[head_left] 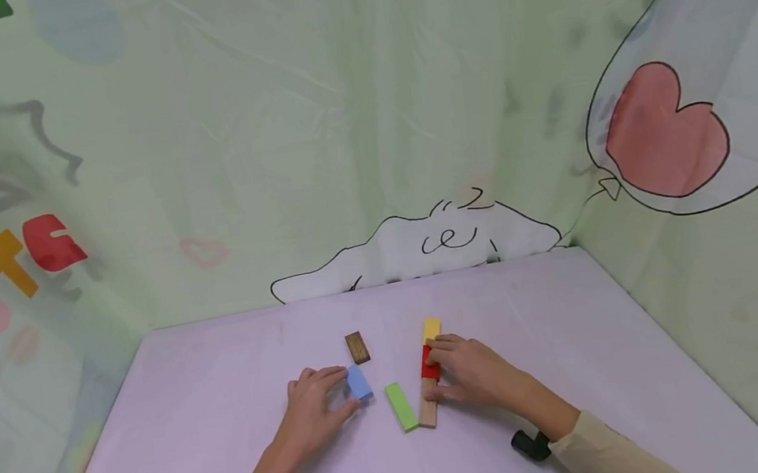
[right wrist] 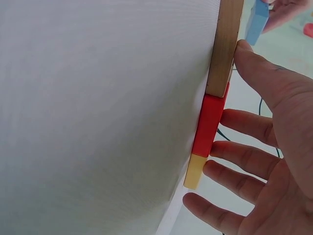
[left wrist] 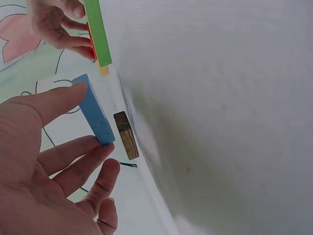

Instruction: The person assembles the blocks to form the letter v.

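Observation:
My left hand (head_left: pixel 312 411) pinches a blue wooden block (head_left: pixel 358 383) by its two ends, thumb at one and fingertips at the other. In the left wrist view the blue block (left wrist: pixel 98 116) shows apart from a dark brown block (left wrist: pixel 126 136). My right hand (head_left: pixel 476 370) rests along a row of blocks with fingers loosely extended. That row runs from a yellow block (head_left: pixel 432 328) through a red block (head_left: pixel 428 363) to a plain wood block (head_left: pixel 428 414). In the right wrist view the thumb touches the wood block (right wrist: pixel 226 49), and fingertips lie at the red block (right wrist: pixel 209 125).
A light green block (head_left: pixel 401 407) slants left of the row, its near end meeting the wood block's. The brown block (head_left: pixel 358 347) lies beyond the left hand. A pale cloth covers the table (head_left: pixel 226 384), and printed curtains (head_left: pixel 266 139) rise behind and beside it.

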Available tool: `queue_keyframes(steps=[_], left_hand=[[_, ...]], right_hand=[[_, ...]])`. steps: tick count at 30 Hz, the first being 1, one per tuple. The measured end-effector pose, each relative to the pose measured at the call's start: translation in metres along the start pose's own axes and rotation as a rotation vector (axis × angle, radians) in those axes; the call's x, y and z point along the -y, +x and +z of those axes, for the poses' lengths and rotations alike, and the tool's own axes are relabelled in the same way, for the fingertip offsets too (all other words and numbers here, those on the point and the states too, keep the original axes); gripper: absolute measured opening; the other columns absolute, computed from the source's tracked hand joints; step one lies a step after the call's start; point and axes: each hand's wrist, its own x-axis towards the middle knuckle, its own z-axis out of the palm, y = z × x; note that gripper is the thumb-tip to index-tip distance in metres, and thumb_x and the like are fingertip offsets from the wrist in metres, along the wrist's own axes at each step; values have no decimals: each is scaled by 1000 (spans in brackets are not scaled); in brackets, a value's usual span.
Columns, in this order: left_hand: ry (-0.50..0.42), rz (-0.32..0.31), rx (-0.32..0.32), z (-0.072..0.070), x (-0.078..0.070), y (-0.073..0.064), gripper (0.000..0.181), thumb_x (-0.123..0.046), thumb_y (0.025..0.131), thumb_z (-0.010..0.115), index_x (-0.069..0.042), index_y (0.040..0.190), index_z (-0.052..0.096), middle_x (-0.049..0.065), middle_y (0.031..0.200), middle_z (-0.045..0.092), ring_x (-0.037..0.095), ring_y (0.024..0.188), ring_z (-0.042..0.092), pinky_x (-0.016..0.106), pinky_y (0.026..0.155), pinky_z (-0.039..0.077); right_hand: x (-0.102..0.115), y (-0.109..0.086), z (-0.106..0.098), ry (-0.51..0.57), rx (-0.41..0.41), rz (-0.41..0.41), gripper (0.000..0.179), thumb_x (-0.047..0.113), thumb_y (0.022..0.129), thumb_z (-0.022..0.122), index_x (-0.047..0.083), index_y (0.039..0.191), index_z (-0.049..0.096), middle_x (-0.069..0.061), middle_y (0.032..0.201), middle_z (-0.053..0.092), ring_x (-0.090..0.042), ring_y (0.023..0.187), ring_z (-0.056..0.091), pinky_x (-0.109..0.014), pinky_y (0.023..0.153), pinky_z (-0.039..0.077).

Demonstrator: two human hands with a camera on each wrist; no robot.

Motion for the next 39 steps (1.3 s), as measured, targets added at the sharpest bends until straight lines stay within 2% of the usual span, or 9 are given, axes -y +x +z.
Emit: queue_keyframes(steps=[12,22,29,39], left_hand=[[-15,-30,23,4,-4,5,49,-37,77,81,-14,119,71,0,123,70,18,104,57,32,78,33],[-38,-14,-6,10,-6,8,48,-34,76,83,-13,117,71,2,122,71,19,103,58,32,76,33],[-71,-12,2,11,-11,11,49,-35,76,82,-13,119,71,3,123,70,21,104,58,34,77,34],[-65,-9,-4,15,-14,14,49,-37,77,81,-13,119,71,3,124,70,21,105,58,34,79,34]], right_hand=[[1,-1,-1,-3,7,16,52,56,78,75,14,108,70,-8,137,61,-30,130,54,-48,98,53],[1,0,0,-23,11,27,53,57,77,75,15,108,70,-7,137,62,-29,130,54,-48,99,52],[1,0,0,-16,14,23,52,57,77,75,16,108,70,-7,136,62,-29,130,54,-48,97,53],[1,0,0,-37,19,36,53,59,77,74,16,108,70,-6,136,62,-28,130,54,-47,96,54]])
